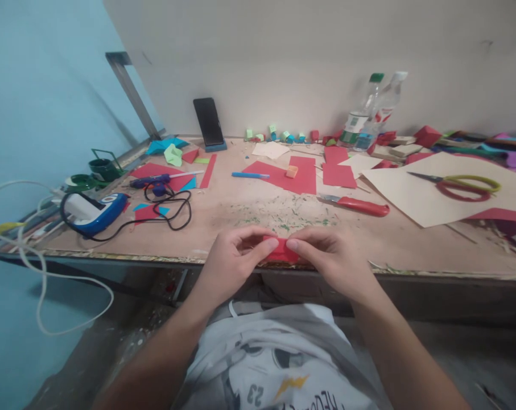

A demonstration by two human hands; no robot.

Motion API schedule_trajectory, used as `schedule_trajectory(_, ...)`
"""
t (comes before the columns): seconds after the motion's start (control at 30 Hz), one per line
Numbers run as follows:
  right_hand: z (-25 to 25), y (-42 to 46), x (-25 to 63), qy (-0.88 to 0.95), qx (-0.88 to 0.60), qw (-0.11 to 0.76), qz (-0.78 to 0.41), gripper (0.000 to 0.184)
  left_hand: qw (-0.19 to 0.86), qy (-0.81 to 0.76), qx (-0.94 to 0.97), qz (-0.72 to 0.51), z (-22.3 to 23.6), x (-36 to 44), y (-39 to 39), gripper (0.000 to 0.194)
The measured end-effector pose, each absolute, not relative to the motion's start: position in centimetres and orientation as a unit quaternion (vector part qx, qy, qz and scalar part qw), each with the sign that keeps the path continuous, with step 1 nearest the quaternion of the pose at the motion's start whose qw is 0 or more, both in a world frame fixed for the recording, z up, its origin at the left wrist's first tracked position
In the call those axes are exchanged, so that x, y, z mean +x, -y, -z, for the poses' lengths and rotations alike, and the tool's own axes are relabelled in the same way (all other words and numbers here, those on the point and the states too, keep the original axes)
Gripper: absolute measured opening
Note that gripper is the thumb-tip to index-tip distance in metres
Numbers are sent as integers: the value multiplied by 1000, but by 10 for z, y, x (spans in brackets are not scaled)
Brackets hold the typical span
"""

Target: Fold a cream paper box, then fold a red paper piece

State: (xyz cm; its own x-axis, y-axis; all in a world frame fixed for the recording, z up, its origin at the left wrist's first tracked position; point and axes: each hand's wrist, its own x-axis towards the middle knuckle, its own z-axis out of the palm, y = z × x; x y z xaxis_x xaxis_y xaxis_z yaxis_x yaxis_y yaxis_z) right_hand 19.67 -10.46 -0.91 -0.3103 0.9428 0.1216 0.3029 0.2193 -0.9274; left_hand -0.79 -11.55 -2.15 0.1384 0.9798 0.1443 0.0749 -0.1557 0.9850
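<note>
A small piece of red paper (283,253) is pinched between both hands over the table's front edge. My left hand (240,256) grips its left side, thumb on top and fingers behind. On its right side, my right hand (328,256) holds it in the same kind of pinch. The fingers cover parts of the paper, so its full shape is hidden. Beyond the hands, green and pale shavings (287,213) lie scattered on the wooden tabletop (215,210).
A red-handled knife (362,205) and scissors (466,187) lie to the right. A blue pen (250,175) and red paper sheets (302,171) are behind. Leftward are a corded glue gun (151,180) and a blue power strip (108,213). A phone (209,122) and bottles (360,114) stand at the back.
</note>
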Motion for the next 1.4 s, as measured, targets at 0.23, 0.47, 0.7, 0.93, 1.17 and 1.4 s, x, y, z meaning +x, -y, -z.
schedule_trajectory(0.23, 15, 107, 195, 688, -458, 392, -404, 27, 346, -483, 632, -496, 27, -4, 117, 18)
schedule_trajectory(0.47, 11, 104, 191, 678, -447, 378, -446, 21, 356, -464, 650, -486, 29, -3, 114, 18)
schedule_trajectory(0.7, 13, 107, 192, 674, -451, 403, -424, 26, 458, -452, 631, -434, 27, -2, 117, 18)
schedule_trajectory(0.93, 11, 104, 193, 582, -401, 422, -568, 30, 519, -439, 537, -500, 21, -6, 114, 25)
schedule_trajectory(1.17, 10, 104, 192, 603, -422, 405, -543, 21, 235, -421, 731, -483, 22, -10, 119, 30)
schedule_trajectory(1.4, 8, 105, 192, 563, -419, 421, -575, 25, 95, -373, 811, -441, 19, -11, 116, 18)
